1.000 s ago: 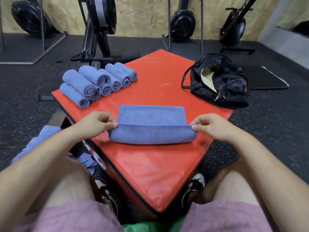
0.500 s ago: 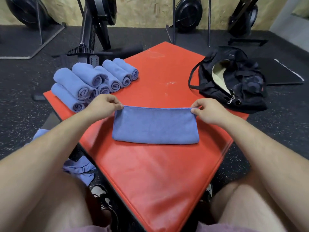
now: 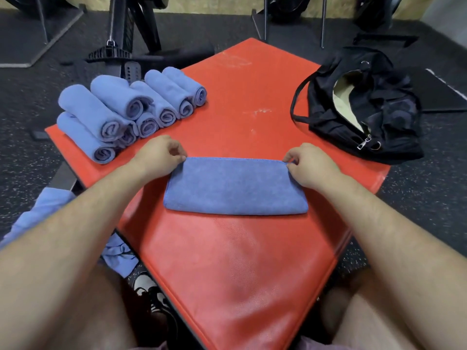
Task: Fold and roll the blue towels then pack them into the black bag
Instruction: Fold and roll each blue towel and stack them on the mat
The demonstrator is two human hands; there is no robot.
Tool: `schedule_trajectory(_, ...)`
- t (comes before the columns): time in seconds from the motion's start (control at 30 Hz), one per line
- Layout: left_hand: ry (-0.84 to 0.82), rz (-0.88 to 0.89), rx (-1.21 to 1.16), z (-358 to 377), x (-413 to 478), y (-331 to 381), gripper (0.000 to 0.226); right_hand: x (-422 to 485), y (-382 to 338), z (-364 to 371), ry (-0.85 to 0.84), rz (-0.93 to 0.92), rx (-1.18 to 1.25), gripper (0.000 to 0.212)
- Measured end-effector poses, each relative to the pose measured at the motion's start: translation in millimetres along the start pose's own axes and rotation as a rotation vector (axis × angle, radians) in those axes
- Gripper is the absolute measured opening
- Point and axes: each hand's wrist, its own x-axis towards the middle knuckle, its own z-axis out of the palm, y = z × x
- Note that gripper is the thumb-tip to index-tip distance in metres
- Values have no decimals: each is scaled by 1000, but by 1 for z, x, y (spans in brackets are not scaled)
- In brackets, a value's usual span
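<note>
A stack of rolled towels sits upper left on the red mat. The black bag gapes open upper right, and loose towels lie lower left. At centre the folded blue towel lies flat, with the left hand and right hand pinching its far corners. A second ago that edge was lifted mid-fold.

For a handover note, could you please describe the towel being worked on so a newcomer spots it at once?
On the red mat, between the rolled towels and the black bag, lies one blue towel. It alone is folded flat, its far corners pinched by the left hand and right hand.
</note>
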Motion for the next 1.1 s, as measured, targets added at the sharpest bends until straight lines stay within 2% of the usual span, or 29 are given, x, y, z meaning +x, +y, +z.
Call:
schedule_trajectory(0.07,4,7,97,-2,-1,7,9,-11,-14,-2,77,15,-119,19)
schedule_trajectory(0.13,19,62,132,-1,-3,23,19,-27,-40,-5,161,-79,-107,19)
schedule_trajectory(0.23,-71,246,-36,7,-3,57,31,-57,-86,1,20,-206,94,15)
schedule_trajectory(0.3,-174,350,-144,17,1,76,23,-70,-105,13,-74,-251,60,21)
schedule_trajectory(0.37,-202,378,-154,28,5,86,17,-72,-110,21,-93,-248,12,26)
schedule_trajectory(0.63,-153,236,-24,24,12,94,18,-58,-86,15,18,-324,-204,29)
schedule_trajectory(0.77,-266,96,-104,16,-8,87,3,-43,-67,5,95,-291,-267,28)
schedule_trajectory(0.83,-325,87,-146,17,-24,84,8,-43,-66,3,91,-300,-274,26)
schedule_trajectory(0.93,-247,159,-135,26,-45,76,13,-57,-72,2,-34,-315,-95,19)
schedule_trajectory(1.0,-147,236,-114,33,-53,70,14,-67,-70,4,-85,-336,-86,20)
schedule_trajectory(1.1,-30,317,-44,38,-62,66,11,-78,-55,2,-72,-322,-105,19)
